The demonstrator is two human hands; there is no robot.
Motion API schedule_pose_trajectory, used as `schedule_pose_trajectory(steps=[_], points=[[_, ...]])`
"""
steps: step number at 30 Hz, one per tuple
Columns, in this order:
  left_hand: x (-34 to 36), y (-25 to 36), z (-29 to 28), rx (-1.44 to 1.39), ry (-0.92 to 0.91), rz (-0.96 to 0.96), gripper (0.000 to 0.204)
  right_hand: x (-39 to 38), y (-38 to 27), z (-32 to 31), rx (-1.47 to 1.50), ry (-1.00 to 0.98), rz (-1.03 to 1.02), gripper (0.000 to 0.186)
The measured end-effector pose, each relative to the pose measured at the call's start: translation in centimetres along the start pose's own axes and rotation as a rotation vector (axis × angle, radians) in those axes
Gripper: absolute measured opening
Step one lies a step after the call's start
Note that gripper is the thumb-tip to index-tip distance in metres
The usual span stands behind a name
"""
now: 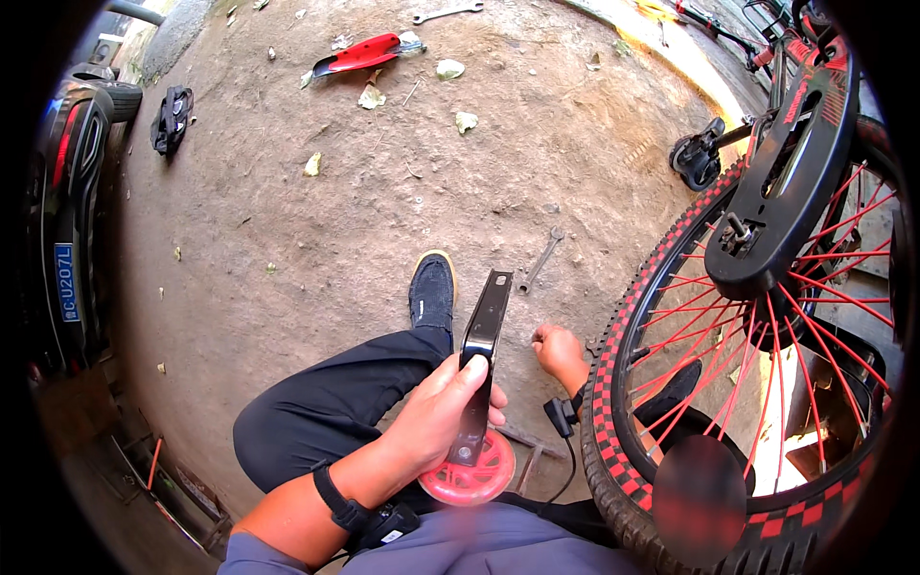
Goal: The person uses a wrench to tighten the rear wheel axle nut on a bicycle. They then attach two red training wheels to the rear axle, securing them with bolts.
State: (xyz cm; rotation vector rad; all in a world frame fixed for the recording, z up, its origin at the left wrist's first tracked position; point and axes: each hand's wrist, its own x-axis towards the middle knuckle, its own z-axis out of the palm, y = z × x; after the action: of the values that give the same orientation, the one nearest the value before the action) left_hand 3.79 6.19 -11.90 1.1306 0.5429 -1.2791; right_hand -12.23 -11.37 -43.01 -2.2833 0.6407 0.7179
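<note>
My left hand (439,410) is wrapped round the black metal bracket (490,311) of a training wheel, its thumb pressed on the front face. The small translucent pink-red wheel (491,476) hangs at the bracket's lower end, close to my lap. My right hand (560,353) is low near the ground, just left of the bicycle tyre (613,383). Its fingers are curled together, and whatever they may hold is too small to make out. An open-ended wrench (543,260) lies on the dirt beyond that hand. Red spokes and a black chain guard (781,201) show on the bicycle at right.
A red and black mudguard-like piece (359,56) and another wrench (448,12) lie far off among dry leaves. A black bag-like item (172,120) is at far left, near a dark parked car (72,192). The bicycle pedal (698,156) sticks out toward the middle.
</note>
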Motion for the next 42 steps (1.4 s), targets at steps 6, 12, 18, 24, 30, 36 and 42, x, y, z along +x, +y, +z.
schedule_pose_trajectory(steps=[6, 12, 18, 24, 30, 36, 42], points=[[-0.3, 0.5, 0.3, 0.055, 0.025, 0.149, 0.024, -4.9, -8.0, -7.0, 0.336, -0.088, -0.315, 0.026], [-1.9, 1.8, 0.0, -0.107, -0.021, 0.362, 0.022, -14.4, -18.7, -19.7, 0.122, -0.319, -0.519, 0.04], [-4.8, 2.3, -0.5, -0.231, -0.087, 0.419, 0.022, -22.2, -18.9, -18.9, 0.675, 0.111, -0.458, 0.032], [-8.1, 0.3, -0.9, -0.227, -0.24, 0.254, 0.025, -27.8, -19.9, -22.8, 0.342, 0.471, -0.711, 0.027], [-10.9, -1.7, -1.9, -0.002, -0.366, 0.162, 0.033, -29.7, -22.8, -25.7, 0.076, 0.571, -0.784, 0.037], [-14.4, -1.3, -1.6, 0.223, -0.622, 0.055, 0.039, -29.4, -26.0, -26.1, -0.333, 0.493, -1.013, 0.037], [-15.6, -1.3, -2.6, 0.427, -0.747, 0.061, 0.025, -30.2, -28.6, -26.2, -0.471, 0.353, -1.06, 0.024]])
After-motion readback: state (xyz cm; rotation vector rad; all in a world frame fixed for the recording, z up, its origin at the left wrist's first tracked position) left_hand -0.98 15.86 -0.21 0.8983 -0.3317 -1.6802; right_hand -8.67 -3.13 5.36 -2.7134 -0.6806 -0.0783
